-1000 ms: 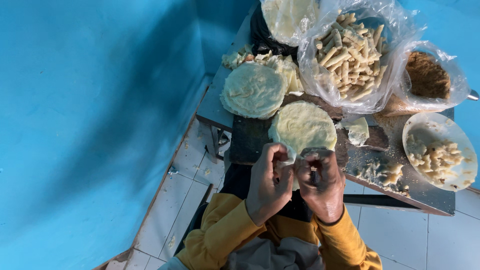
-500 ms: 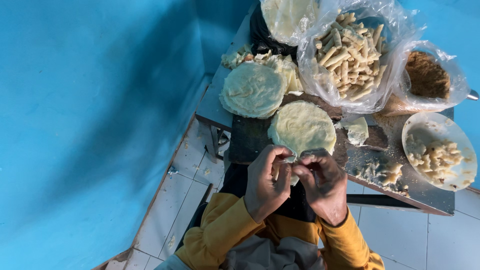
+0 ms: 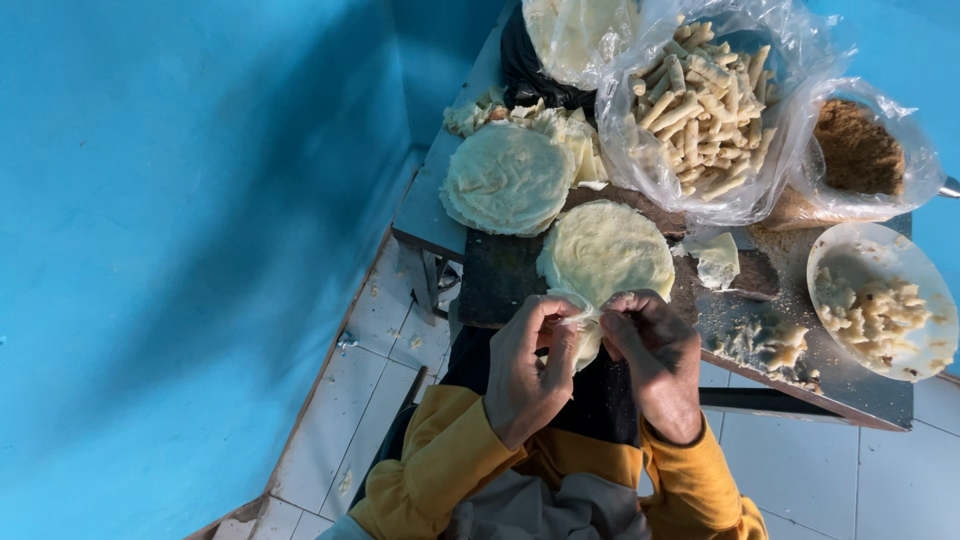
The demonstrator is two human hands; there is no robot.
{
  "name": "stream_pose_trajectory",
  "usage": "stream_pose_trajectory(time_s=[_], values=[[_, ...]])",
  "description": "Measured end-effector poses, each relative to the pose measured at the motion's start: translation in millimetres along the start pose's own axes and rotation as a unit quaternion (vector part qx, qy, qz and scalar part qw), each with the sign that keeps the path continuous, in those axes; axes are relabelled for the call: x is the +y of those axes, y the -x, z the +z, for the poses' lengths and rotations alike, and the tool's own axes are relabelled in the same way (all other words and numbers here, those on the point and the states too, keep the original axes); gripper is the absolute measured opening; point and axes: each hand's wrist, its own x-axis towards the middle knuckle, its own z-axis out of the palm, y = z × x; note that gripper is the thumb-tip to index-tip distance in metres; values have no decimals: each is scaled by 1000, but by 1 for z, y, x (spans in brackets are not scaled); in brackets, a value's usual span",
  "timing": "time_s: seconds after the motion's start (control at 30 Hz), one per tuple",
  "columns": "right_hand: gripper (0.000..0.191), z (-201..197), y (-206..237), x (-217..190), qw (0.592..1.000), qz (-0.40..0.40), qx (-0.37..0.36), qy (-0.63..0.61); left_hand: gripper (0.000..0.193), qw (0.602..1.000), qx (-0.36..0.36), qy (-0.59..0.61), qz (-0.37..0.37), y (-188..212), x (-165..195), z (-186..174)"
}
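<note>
We see a dark bench (image 3: 520, 280) against blue walls, white floor tiles below. Our left hand (image 3: 525, 365) and right hand (image 3: 650, 355) meet at its near edge, fingers pinched together on a thin pale wrapper (image 3: 583, 325), beside 1 round wrapper stack (image 3: 605, 250).

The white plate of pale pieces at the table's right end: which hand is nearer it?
Right. The right hand sits left of the white plate; the left hand is farther left, both pinching the thin wrapper.

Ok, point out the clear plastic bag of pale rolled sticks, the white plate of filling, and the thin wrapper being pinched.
Clear bag of rolls (image 3: 700, 100), head view, roll pile.
White plate (image 3: 860, 255), head view, bare rim.
Thin wrapper (image 3: 585, 330), head view, pinched edge.
</note>
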Motion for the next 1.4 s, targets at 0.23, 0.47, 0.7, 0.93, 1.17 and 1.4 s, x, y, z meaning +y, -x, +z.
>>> stream_pose_trajectory(time_s=[0.23, 0.47, 0.7, 0.93, 1.17, 1.4], values=[[18, -1, 2, 0, 997, -8, -55, 55, 14, 999, 2, -3, 42, 3, 3, -3], [6, -4, 1, 3, 999, 5, -8, 35, 10, 989, 16, 124, -82, 7, -15, 1], [7, 4, 6, -2, 999, 3, -6, -32, 11, 963, 33, 240, -119, 8, -17, -1], [15, 19, 12, -1, 967, -28, 29, 251, 18, 964, 8, 247, -102, 17, -5, 6], [23, 6, 13, 14, 999, -40, 4, 17, 19, 991, 38, 114, -64, 15, -12, 1], [24, 2, 13, 12, 988, -65, -15, 139, 10, 991, 20, 86, -102, 9, -25, -4]])
